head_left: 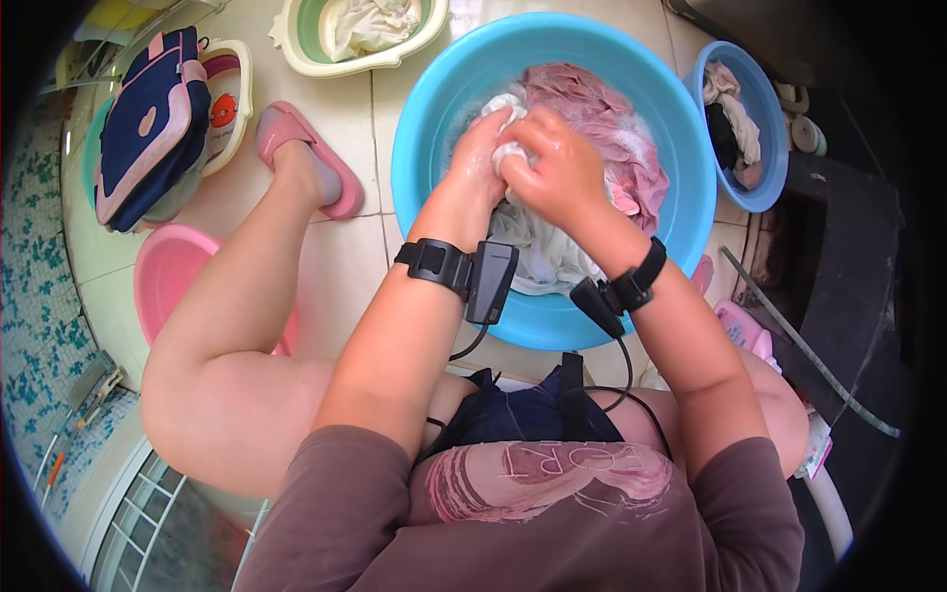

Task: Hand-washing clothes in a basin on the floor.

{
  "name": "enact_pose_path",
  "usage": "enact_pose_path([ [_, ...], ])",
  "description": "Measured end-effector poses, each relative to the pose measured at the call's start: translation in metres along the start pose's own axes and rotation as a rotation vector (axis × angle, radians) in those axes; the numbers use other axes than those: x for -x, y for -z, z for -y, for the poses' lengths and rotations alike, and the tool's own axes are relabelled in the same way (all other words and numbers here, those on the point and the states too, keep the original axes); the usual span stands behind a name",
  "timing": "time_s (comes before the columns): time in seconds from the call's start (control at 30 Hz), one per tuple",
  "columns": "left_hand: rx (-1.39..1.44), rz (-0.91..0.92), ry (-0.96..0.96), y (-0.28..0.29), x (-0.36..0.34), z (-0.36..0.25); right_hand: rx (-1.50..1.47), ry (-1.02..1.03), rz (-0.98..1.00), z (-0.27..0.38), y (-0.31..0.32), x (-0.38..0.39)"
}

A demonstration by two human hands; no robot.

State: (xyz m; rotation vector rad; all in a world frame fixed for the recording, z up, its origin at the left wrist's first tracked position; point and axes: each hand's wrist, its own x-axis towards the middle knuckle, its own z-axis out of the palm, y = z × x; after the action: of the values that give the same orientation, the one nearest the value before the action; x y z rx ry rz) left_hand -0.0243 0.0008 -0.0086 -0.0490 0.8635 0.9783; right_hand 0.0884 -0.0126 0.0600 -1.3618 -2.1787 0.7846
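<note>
A large blue basin [681, 168] stands on the tiled floor in front of me, holding soapy water, a wet white cloth [538, 252] and a pink garment [617, 148]. My left hand [483, 148] and my right hand [557, 163] are pressed together over the basin. Both grip a bunched part of the white cloth between them. Black wrist straps with small devices and cables sit on both forearms.
A smaller blue basin [774, 128] with clothes stands at the right. A pale green tub [296, 44] with cloth is at the top. A pink basin [163, 276], a navy and pink bag [153, 123] and a pink slipper [296, 133] on my foot lie left.
</note>
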Motion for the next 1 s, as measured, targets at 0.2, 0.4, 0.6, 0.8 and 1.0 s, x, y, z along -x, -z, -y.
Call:
enact_pose_path([
  [0.2, -0.093, -0.085, -0.16, -0.017, -0.011, 0.02, 0.25, -0.435, -0.148, -0.058, -0.019, -0.017],
  [0.4, -0.222, -0.223, -0.058, -0.014, 0.001, 0.005, 0.096, -0.136, -0.154, -0.011, -0.026, 0.021],
  [0.6, -0.361, -0.371, -0.173, -0.035, 0.016, 0.002, 0.473, -0.19, -0.276, -0.1, -0.008, -0.021],
  [0.8, -0.262, -0.53, -0.356, 0.027, -0.015, -0.002, 0.453, 0.286, 0.159, -0.07, -0.036, 0.023],
  [1.0, -0.31, -0.408, -0.264, -0.045, 0.009, 0.017, -0.204, -0.695, -0.04, -0.116, -0.036, -0.041],
])
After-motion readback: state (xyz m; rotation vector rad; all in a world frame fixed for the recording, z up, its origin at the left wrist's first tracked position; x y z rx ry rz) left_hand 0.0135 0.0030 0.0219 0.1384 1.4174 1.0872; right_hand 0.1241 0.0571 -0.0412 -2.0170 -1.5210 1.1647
